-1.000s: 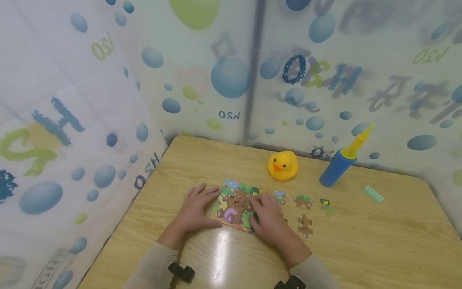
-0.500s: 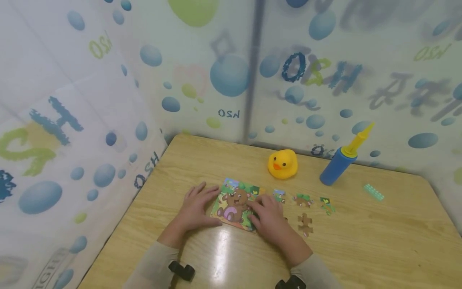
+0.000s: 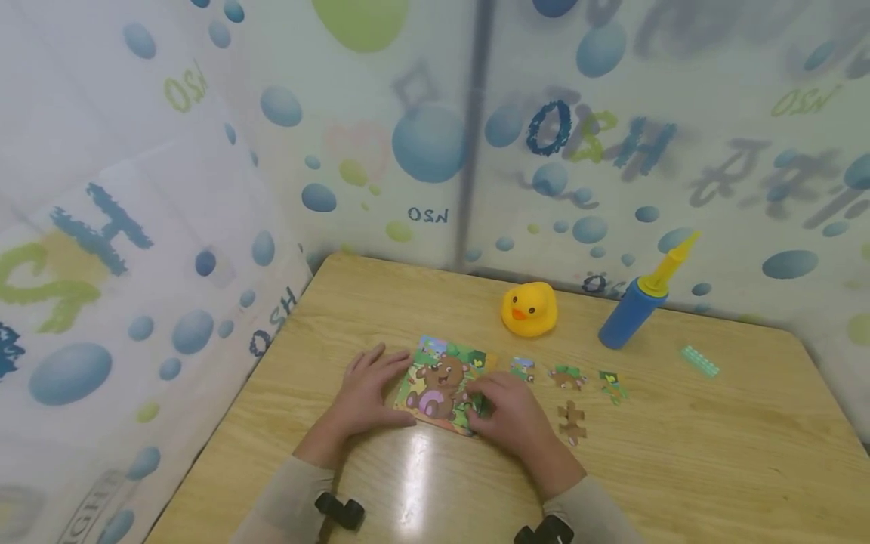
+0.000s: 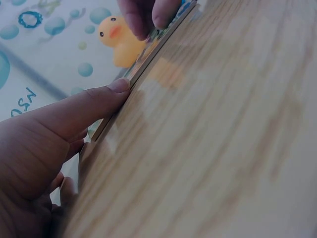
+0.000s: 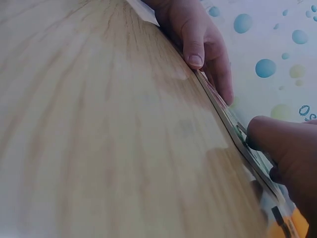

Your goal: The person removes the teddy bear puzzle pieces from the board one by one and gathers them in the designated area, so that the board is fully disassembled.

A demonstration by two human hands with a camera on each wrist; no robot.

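Observation:
A bear jigsaw puzzle (image 3: 435, 389) lies flat on the wooden table in the head view. My left hand (image 3: 367, 391) rests at its left side with fairly straight fingers; in the left wrist view, the thumb (image 4: 116, 88) touches the front edge of the puzzle board (image 4: 148, 64). Over the puzzle's right side, my right hand (image 3: 514, 414) has bent fingers and pinches a puzzle piece (image 5: 241, 130), seen as a thin raised edge in the right wrist view. That hand hides much of the piece and the puzzle's right part.
Several loose puzzle pieces lie right of the right hand, among them a brown one (image 3: 572, 421) and a green one (image 3: 614, 387). Behind stand a yellow rubber duck (image 3: 529, 310) and a blue hand pump (image 3: 632, 313). A mint-green studded strip (image 3: 700, 361) lies farther right. Patterned walls border the table.
The right hand's fingers have bent more and drawn together at the puzzle's right side. My left hand stays in place. The head view has shifted slightly.

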